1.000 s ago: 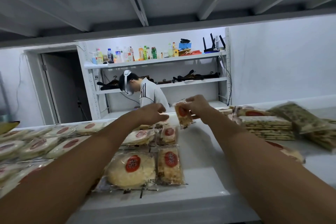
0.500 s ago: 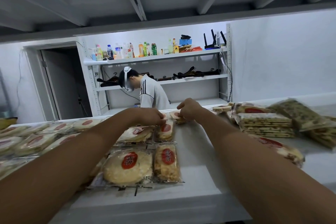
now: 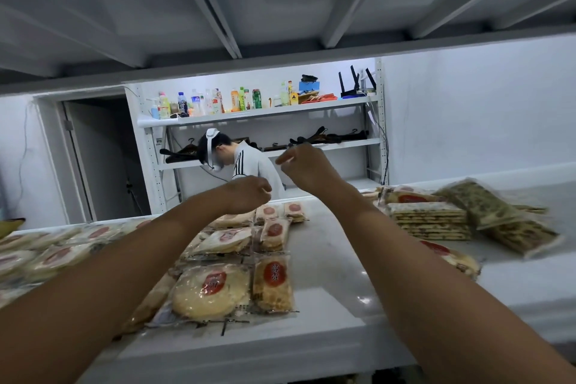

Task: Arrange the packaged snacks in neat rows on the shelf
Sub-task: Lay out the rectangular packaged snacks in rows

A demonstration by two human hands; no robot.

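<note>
On the white shelf point(image 3: 330, 262), the packaged snacks point(image 3: 274, 232) lie in three groups. Largest is the spread of round cake packets point(image 3: 62, 254) at the left, blurred at the edge of view and partly hidden under the left forearm point(image 3: 124, 274). Next, at the right, stands a squared stack of speckled crackers point(image 3: 431, 221) with loose cracker packets point(image 3: 486, 209) leaning on it, tilted and not yet in order. Between these two groups runs the working row. A large round packet point(image 3: 212, 290) sits at the front with narrow red-label packets point(image 3: 273, 280) just beside it, lined one behind another toward the back.

The left hand point(image 3: 247, 193) hovers low over the far end of that row. Its fingers are curled under and out of sight, so whether they pinch a wrapper cannot be told. The right hand point(image 3: 307, 167) is raised clear of the shelf, its fingers point(image 3: 282, 160) loosely bent and holding nothing.

Risks, as judged:
- The left forearm crosses close above laid packets (slick film on a smooth shelf), so a careless drawing-back could sweep the row askew.
- The front packets sit near the lip and could be nudged off.
- The leaning crackers could slide if the stack is bumped.
</note>
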